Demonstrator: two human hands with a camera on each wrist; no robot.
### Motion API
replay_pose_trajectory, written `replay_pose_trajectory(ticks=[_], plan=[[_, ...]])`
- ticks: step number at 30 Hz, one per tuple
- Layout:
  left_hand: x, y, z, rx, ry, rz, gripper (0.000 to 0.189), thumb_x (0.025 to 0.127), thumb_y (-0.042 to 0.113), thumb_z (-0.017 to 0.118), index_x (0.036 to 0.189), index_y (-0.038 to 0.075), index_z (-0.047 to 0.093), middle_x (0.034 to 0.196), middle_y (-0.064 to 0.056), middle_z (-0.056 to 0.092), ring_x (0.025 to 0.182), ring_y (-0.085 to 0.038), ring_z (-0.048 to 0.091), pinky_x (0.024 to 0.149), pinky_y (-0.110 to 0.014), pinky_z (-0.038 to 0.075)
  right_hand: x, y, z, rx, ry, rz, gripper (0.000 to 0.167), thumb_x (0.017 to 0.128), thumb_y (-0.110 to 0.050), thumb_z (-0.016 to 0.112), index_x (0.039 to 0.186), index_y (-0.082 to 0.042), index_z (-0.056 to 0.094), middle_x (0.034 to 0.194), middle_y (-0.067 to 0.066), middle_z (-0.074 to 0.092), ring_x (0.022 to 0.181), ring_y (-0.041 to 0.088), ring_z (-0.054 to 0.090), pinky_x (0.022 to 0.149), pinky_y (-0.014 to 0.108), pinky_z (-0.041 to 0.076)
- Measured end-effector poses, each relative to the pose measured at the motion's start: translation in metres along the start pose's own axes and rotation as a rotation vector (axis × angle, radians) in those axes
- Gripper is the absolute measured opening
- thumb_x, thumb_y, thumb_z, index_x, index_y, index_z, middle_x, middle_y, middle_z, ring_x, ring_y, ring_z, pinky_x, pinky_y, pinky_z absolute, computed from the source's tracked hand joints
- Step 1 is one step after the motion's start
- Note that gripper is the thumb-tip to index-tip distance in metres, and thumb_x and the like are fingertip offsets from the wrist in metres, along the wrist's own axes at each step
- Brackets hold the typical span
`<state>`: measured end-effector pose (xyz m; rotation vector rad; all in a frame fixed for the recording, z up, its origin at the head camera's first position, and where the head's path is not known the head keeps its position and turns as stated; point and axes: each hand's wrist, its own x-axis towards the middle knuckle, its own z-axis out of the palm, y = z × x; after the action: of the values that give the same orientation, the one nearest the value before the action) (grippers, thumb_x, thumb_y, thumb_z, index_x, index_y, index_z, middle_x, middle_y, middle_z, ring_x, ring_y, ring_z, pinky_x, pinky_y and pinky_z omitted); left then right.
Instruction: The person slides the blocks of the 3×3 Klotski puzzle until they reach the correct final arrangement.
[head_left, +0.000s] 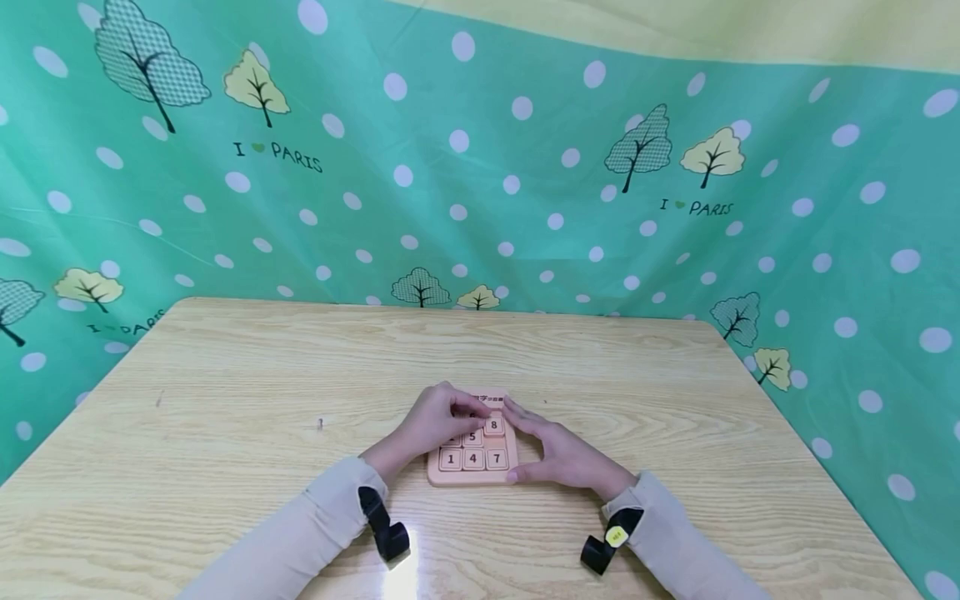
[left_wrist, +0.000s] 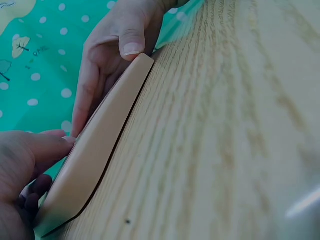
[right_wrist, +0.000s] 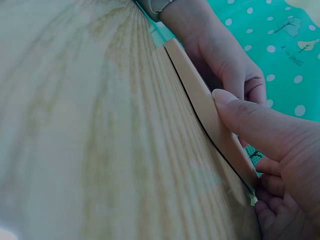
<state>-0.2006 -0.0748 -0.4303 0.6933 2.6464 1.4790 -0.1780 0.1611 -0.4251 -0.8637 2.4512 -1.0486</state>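
A pink number slide puzzle lies on the table, with square tiles in its frame. Tiles 1, 4 and 7 make up the near row; above them shows tile 5. Tile 8 is at the right, with a bare slot between it and tile 7. My left hand reaches over the puzzle from the left, thumb and index fingertips right at tile 8, covering several tiles. On the right side, my right hand holds the frame, thumb at the near corner and fingers toward the far corner.
The wood-grain table stretches out around the puzzle. Behind it and along its right side hangs a green dotted cloth with printed trees. Black straps sit around both wrists, over light sleeves.
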Motion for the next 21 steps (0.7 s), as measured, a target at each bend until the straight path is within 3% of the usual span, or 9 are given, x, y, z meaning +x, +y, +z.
replay_pose_trajectory(ticks=[9,15,21], plan=[[-0.0033,-0.0004,-0.0024,0.004,-0.057,0.021,0.01,0.08,0.013,0.075,0.088,0.018,0.076,0.073,0.01,0.063,0.071,-0.011,0.05,0.063,-0.023,0.042,-0.0001,-0.0014,0.0001,-0.005,0.004,0.009,0.093,0.077,-0.046,0.074,0.149,-0.016,0.023,0.157,-0.005,0.011,0.143,0.02,0.011,0.114,0.045,0.014],[-0.0045,0.0013,-0.0039,-0.013,-0.081,0.045,0.008,0.08,0.013,0.075,0.086,0.018,0.076,0.079,0.011,0.069,0.075,-0.01,0.051,0.072,-0.026,0.039,0.0007,0.0,0.0004,-0.013,0.008,-0.012,0.091,0.078,-0.044,0.073,0.149,-0.013,0.025,0.157,-0.002,0.011,0.143,0.025,0.01,0.113,0.048,0.013],[-0.0055,0.0003,-0.0043,-0.018,-0.072,0.023,0.01,0.079,0.013,0.075,0.088,0.017,0.076,0.076,0.01,0.065,0.074,-0.011,0.048,0.067,-0.024,0.04,0.0006,-0.0009,0.0004,-0.012,0.01,-0.013,0.093,0.077,-0.045,0.074,0.149,-0.012,0.024,0.157,-0.002,0.011,0.143,0.024,0.011,0.113,0.047,0.013]])
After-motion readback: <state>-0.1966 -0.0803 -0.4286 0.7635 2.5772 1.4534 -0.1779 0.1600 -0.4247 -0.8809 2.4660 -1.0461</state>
